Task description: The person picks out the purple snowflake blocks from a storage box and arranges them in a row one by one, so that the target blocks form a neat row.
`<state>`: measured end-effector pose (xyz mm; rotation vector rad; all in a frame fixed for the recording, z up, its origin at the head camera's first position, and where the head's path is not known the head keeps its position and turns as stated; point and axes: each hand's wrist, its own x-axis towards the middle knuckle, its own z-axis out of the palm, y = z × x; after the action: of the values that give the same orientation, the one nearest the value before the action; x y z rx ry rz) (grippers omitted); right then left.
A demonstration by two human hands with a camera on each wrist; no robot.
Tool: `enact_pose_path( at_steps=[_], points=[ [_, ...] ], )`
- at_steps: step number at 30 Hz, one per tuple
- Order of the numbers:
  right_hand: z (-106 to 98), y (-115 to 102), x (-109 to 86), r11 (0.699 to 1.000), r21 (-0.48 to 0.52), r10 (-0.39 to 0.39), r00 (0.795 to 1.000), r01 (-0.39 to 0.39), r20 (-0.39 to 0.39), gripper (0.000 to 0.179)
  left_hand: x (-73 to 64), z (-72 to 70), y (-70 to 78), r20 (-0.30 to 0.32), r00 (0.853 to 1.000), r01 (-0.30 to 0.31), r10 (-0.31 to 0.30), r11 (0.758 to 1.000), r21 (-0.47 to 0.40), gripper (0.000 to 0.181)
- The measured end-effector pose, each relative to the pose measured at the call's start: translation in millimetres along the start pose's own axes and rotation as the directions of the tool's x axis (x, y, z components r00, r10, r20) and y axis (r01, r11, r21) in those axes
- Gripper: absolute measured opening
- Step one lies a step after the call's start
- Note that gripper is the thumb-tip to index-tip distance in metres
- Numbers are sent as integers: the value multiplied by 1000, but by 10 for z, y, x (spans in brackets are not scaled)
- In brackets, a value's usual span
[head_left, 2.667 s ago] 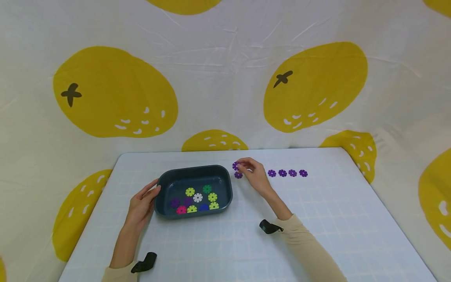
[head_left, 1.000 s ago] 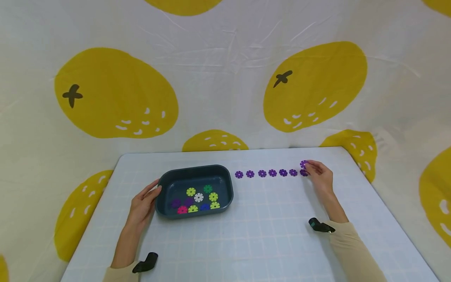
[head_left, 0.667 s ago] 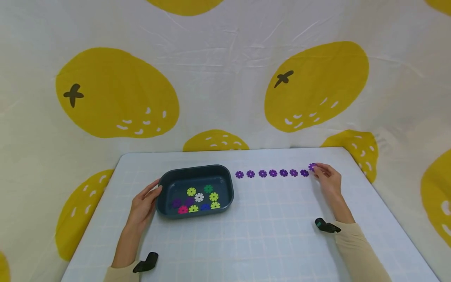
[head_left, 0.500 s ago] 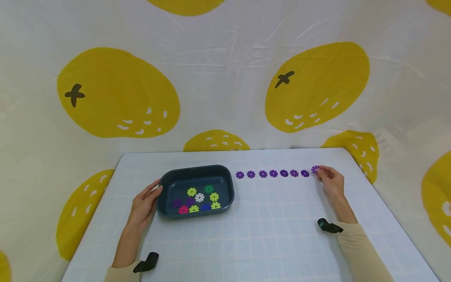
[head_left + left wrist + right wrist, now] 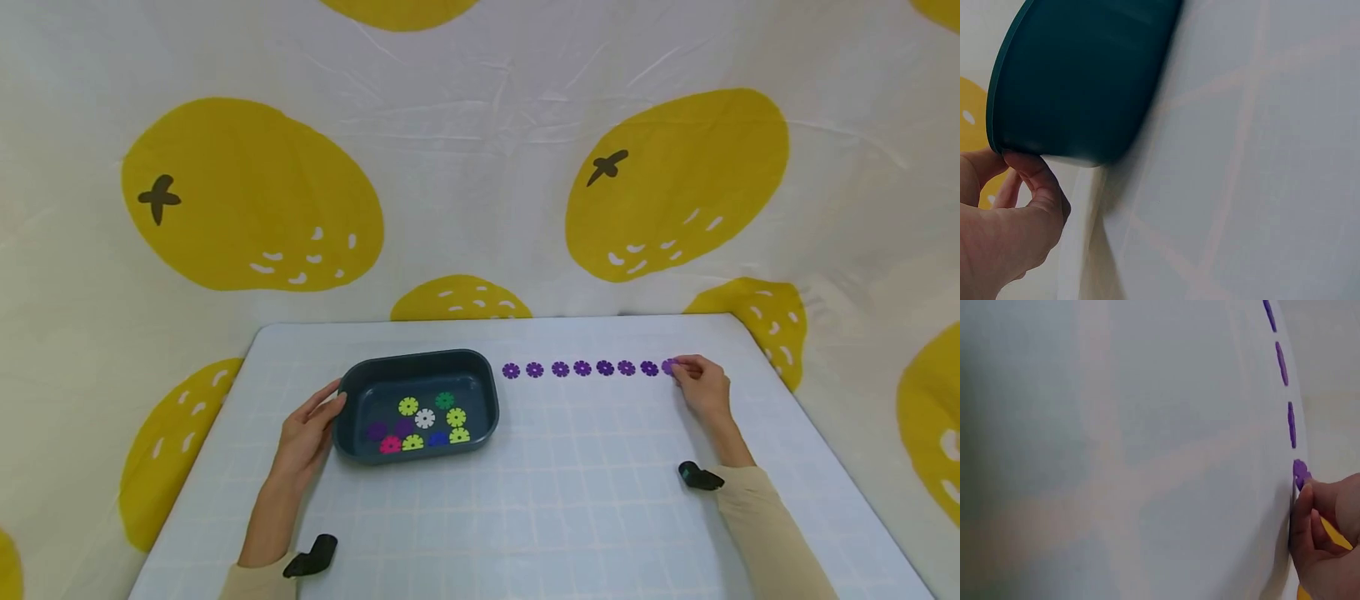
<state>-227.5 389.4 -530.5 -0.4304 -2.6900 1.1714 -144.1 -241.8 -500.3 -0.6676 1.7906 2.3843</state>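
Note:
At the far right end of a row of purple snowflake discs (image 5: 582, 368), my right hand (image 5: 703, 387) pinches one more purple disc (image 5: 668, 367) by its edge. In the right wrist view that disc (image 5: 1300, 472) is slightly tilted at the tabletop, in line with the others. My left hand (image 5: 303, 433) holds the left end of a dark teal tray (image 5: 412, 457), thumb and fingers pinching its rim. Inside the tray lie loose discs: several yellow-green, a green (image 5: 445, 401), a white (image 5: 424, 418), a pink (image 5: 391, 444), a blue (image 5: 437, 439) and a few dark purple ones.
A white table (image 5: 570, 517) with a faint grid carries everything. Behind it hangs a pale cloth (image 5: 480, 167) printed with large yellow fruit. The row runs along the back of the table, starting just right of the tray.
My right hand has moved from beside the tray to the row's right end, then lowered the purple disc to the table there. My left hand and the tray have stayed put.

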Motion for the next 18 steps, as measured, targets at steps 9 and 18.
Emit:
enact_pose_path(
  at_steps=[9, 18],
  points=[
    [54, -56, 41, 998, -53, -19, 999, 16, -45, 27, 0, -21, -17, -2, 1000, -18, 18, 1000, -9, 54],
    [45, -128, -85, 999, -26, -31, 999, 30, -26, 32, -35, -5, 5, -24, 1000, -20, 20, 999, 27, 52]
  ],
)
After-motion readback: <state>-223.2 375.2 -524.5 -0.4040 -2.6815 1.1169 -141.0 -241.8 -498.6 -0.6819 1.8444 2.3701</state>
